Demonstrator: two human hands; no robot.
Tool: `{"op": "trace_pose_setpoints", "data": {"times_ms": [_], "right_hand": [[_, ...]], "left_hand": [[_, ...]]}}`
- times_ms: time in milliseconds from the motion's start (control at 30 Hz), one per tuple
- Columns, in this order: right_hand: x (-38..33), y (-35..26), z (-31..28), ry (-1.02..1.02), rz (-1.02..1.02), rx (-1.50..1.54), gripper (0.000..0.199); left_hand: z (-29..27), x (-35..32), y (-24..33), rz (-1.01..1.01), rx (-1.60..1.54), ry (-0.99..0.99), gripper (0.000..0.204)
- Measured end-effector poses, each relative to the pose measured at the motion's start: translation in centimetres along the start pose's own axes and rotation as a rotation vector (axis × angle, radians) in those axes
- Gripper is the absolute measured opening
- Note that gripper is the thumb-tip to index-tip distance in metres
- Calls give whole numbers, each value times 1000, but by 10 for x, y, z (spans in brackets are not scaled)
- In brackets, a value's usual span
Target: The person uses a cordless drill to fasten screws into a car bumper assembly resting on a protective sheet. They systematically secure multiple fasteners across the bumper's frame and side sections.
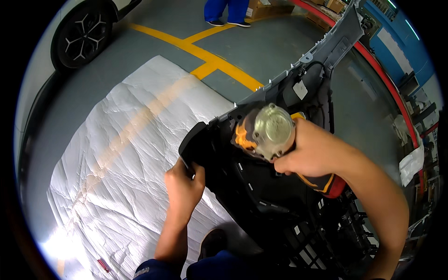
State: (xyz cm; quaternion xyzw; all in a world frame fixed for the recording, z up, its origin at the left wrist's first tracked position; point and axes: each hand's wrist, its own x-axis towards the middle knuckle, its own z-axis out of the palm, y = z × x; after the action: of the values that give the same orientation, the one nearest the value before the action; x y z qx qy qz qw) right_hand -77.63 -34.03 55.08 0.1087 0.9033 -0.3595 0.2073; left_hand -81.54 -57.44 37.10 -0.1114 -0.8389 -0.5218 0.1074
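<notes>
- Hands on the job: the right hand (303,151) is wrapped tight round the grip of a cordless power tool (268,133), fingers closed on the handle, round silver rear cap of the tool facing up at the camera.
- Tool body shows orange and black, with a red and black battery base (329,184) poking out below the wrist.
- The tool's working end is hidden behind its own body, pressed down toward the car bumper (261,196), so the exact contact spot cannot be made out.
- Left hand (184,184) is clamped on the near black corner of that bumper, fingers curled over the edge.
- The bumper stands tilted on edge in front of the person, inner side toward the camera: black ribbed plastic and grille lattice low on the right, grey painted strip running up toward the top right, a black cable and a white tag on it.
- Under and beside it on the left lies a big crinkled white sheet (121,140) spread on the grey floor.
- Yellow floor lines (205,53) cross beyond the sheet.
- A car wheel (84,35) sits at top left.
- Another person's blue trouser legs and shoes (226,11) stand at the top, well apart from the work.
- A small red marker (103,266) lies on the sheet at bottom left.
</notes>
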Motion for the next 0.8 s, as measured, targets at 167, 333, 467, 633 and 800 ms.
{"op": "trace_pose_setpoints", "data": {"times_ms": [167,333,467,633,800], "right_hand": [[-68,75,1,69,-272,71,39],[-110,161,30,145,-366,101,49],[-141,192,45,162,-316,179,50],[-205,179,69,228,-115,324,51],[-258,133,101,331,2,510,52]], "left_hand": [[5,4,9,12,-18,-136,18],[-34,21,13,-4,-65,-528,45],[-105,54,66,-616,-230,-787,43],[-125,43,141,-1215,-677,-841,33],[-85,-3,142,-1175,-517,-1417,38]]}}
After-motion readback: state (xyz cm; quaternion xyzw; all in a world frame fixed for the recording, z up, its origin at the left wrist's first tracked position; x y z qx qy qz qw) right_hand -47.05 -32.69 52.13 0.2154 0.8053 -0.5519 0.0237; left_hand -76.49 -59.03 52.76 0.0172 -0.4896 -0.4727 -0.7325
